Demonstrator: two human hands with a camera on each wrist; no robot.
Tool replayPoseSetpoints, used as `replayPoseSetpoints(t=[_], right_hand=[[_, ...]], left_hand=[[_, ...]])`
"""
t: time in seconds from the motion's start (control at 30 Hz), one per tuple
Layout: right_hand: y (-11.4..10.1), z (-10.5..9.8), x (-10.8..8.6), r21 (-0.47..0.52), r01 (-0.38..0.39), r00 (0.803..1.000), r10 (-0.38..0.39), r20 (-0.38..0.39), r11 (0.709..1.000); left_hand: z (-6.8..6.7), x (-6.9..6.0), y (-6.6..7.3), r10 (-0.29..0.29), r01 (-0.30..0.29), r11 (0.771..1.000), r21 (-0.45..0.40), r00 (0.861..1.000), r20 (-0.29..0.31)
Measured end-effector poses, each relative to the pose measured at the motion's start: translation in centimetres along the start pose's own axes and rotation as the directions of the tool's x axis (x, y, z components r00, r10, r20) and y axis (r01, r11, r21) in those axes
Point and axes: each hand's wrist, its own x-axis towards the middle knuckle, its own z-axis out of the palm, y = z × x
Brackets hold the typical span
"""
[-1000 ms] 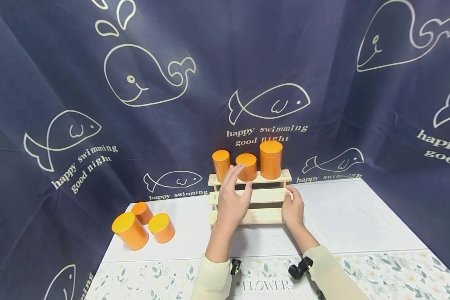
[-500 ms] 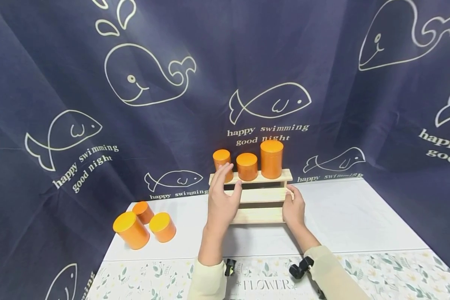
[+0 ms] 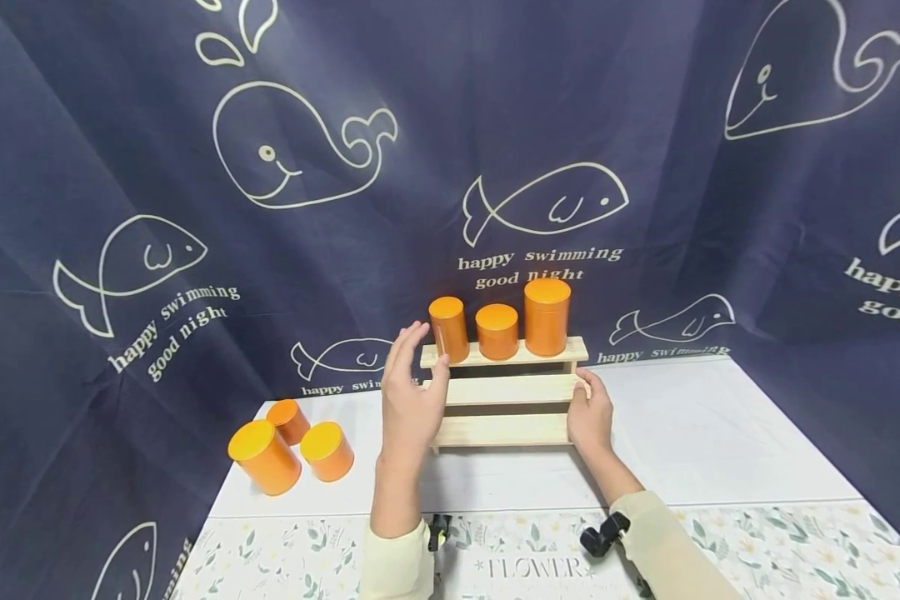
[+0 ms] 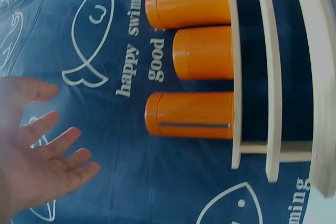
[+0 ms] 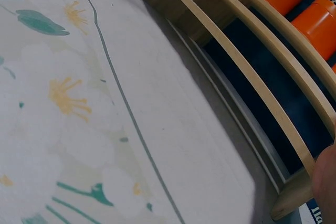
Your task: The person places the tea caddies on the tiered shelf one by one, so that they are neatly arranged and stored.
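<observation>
head view: across the back, from left edge to right, a dark navy curtain (image 3: pixel 420 275) in soft vertical folds, printed with pale outlines of whales and fish and the words "happy swimming good night". below, a white table (image 3: pixel 690 442), with a flowered strip (image 3: pixel 322 554) of green leaves and pale yellow blooms along the near side, lettered "flower" near the middle. at left on the white, a close group of three standing orange canisters: first a large canister (image 3: pixel 268 467), behind it a small canister (image 3: pixel 289 422), then a squat canister (image 3: pixel 328 454) at the right. near the middle, close to the curtain, a three-tier wooden rack (image 3: pixel 506 430) of pale slats, stepped up toward the back. on its top tier, upright and left to right, a slim canister (image 3: pixel 450 333) with a thin dark line down its side, a short canister (image 3: pixel 497 337) and a tall canister (image 3: pixel 547 325), all orange. left hand (image 3: pixel 412 408) before the left end of the rack, spread wide, fingers straight, thumb well away from them, holding nothing; in the left wrist view, clearly apart from the slim canister, with curtain visible between. right hand (image 3: pixel 591 417) at the right end of the rack, gripping it, thumb by the end of the middle tier; other fingers mostly hidden, depth of curl impossible to tell.
</observation>
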Motion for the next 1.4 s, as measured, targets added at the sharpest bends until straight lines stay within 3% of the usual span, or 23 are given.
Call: replayPoseSetpoints(t=[0.43,0.67,0.87,1.17,1.4], right_hand=[[-0.1,0.0,0.1,0.003,-0.028,1.0,0.027,0.016,1.0],[-0.2,-0.1,0.0,0.012,-0.03,1.0,0.03,0.009,0.999],[-0.1,0.0,0.0,0.011,-0.029,0.999,0.029,0.015,1.0],[0.1,-0.1,-0.1,0.011,-0.007,1.0,0.007,0.0,1.0],[0.1,0.0,0.1,0.014,-0.003,1.0,0.003,-0.012,1.0]], left_hand=[[-2.7,-0.1,0.0,-0.027,0.031,0.998,0.055,0.998,-0.057],[-4.3,-0.1,-0.2,-0.078,0.086,0.992,0.089,0.993,-0.084],[-5.6,-0.2,-0.5,-0.118,0.13,0.987,0.099,0.986,-0.116],[-7.3,0.0,-1.8,-0.103,0.123,0.988,0.09,0.975,-0.198],[-8.2,0.1,-2.0,-0.143,0.166,0.983,0.075,0.96,-0.242]])
